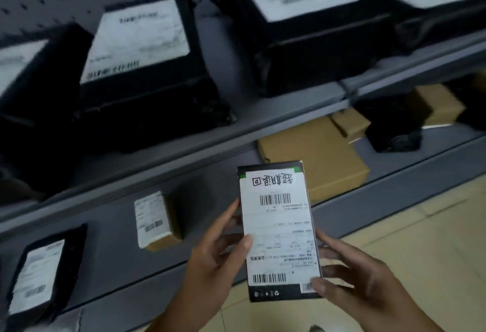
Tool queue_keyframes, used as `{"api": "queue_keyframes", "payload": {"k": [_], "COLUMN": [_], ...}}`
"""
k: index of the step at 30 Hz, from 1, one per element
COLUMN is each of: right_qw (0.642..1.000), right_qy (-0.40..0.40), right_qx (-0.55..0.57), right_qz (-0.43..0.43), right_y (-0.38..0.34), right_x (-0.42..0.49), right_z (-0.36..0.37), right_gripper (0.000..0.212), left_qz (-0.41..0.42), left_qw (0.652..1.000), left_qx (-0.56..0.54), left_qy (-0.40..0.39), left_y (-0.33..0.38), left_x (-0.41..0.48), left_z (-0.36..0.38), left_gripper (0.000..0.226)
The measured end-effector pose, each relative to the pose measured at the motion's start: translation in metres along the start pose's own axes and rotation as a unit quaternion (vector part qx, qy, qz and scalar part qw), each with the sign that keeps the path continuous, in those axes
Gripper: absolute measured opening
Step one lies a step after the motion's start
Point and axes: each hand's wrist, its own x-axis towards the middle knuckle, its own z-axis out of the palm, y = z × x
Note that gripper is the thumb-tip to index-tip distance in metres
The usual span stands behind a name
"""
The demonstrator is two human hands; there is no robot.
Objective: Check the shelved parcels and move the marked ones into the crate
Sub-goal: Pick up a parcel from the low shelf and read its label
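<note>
Just before the lower shelf point(110, 213): flat black parcel point(280, 231) with white label point(276, 216), handwritten marks point(273, 180) at its far end. Clamped between both hands: left hand point(210, 255) on the left edge with thumb point(246, 242) over the label, right hand point(363, 287) at the near right corner. Behind, on that shelf: small brown box point(157, 220), black labelled pouch point(39, 273).

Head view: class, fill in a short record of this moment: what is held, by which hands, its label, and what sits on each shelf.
held item: slim black parcel
grip: left hand and right hand at its side edges
label: handwritten mark above a barcode, upside down to the camera
upper shelf: black parcels
lower shelf: brown boxes
crate: not in view
</note>
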Motion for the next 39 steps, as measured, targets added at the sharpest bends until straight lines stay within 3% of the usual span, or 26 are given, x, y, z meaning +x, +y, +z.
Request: {"api": "queue_keyframes", "payload": {"k": [5, 7, 10, 14, 21, 34, 39], "right_qw": [0.992, 0.983, 0.969, 0.941, 0.892, 0.851, 0.835], "right_qy": [0.098, 0.128, 0.174, 0.252, 0.374, 0.437, 0.47], "right_qx": [0.075, 0.128, 0.175, 0.226, 0.249, 0.282, 0.275], "right_qz": [0.029, 0.041, 0.03, 0.009, -0.046, -0.074, -0.076], "right_y": [-0.017, -0.023, -0.031, -0.034, -0.037, -0.032, -0.031], "right_x": [-0.074, -0.107, -0.149, -0.199, -0.265, -0.326, -0.324], "right_z": [-0.022, -0.031, -0.044, -0.071, -0.134, -0.256, -0.311], "right_gripper": [0.069, 0.076, 0.097, 0.098, 0.054, 0.057, 0.049], "left_qz": [0.039, 0.057, 0.132, 0.223, 0.332, 0.391, 0.404], "left_qw": [0.991, 0.976, 0.932, 0.85, 0.789, 0.758, 0.752], "left_qx": [0.122, 0.203, 0.321, 0.449, 0.463, 0.446, 0.437], "left_qy": [-0.029, -0.054, -0.104, -0.163, -0.231, -0.272, -0.283], "left_y": [0.016, 0.025, 0.048, 0.077, 0.13, 0.172, 0.183], "left_x": [-0.013, -0.02, -0.026, -0.027, -0.027, -0.028, -0.004], "left_z": [0.031, 0.043, 0.066, 0.116, 0.231, 0.393, 0.455], "left_gripper": [0.039, 0.043, 0.053, 0.057, 0.06, 0.054, 0.054]}}
